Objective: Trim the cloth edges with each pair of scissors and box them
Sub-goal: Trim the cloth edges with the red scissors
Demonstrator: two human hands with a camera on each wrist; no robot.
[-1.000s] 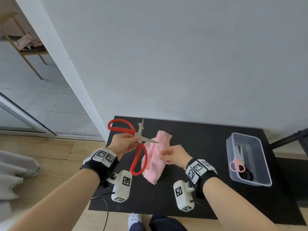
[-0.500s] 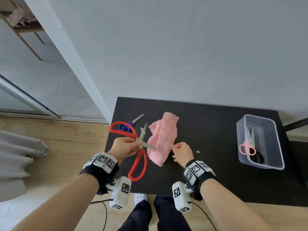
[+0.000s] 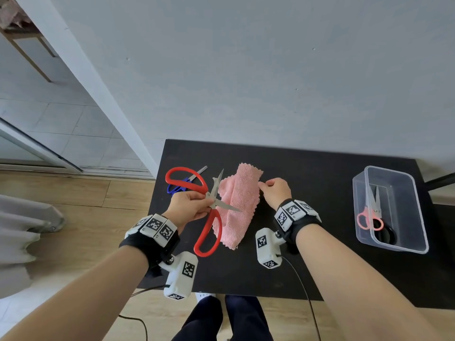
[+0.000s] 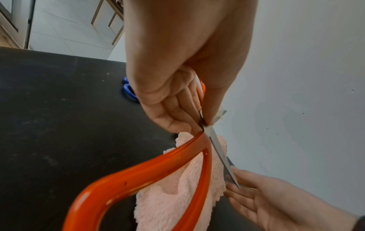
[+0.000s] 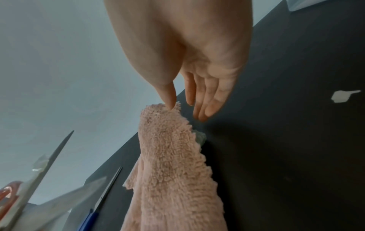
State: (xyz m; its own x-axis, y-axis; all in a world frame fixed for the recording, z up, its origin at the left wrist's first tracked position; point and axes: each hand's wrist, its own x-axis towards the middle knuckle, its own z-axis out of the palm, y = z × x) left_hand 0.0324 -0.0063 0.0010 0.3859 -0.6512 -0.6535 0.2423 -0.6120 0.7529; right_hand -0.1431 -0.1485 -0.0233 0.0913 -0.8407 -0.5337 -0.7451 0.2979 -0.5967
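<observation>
My left hand [image 3: 204, 205] grips the big red-handled scissors [image 3: 208, 232] at the pivot, blades apart, one blade lying over the pink cloth [image 3: 242, 193]. In the left wrist view my fingers [image 4: 177, 118] curl round the pivot, and the red loop [image 4: 138, 175] hangs toward the camera. My right hand [image 3: 263, 186] pinches the cloth's far right edge. In the right wrist view the thumb [image 5: 168, 100] sits on the cloth's [image 5: 171, 164] corner, and the other fingers are nearly straight. Blue-handled scissors [image 3: 176, 187] lie on the table behind the red loop.
A clear plastic box [image 3: 416, 217] stands at the right of the black table [image 3: 307, 180], with pink-handled scissors [image 3: 369, 217] and a black-handled pair inside. The grey wall runs just behind the table. A small white scrap [image 5: 343, 96] lies on the table.
My right hand has moved from the cloth's near edge up to its far right edge. My left hand keeps the red scissors, blades open, beside the cloth. The head view has tilted down.
</observation>
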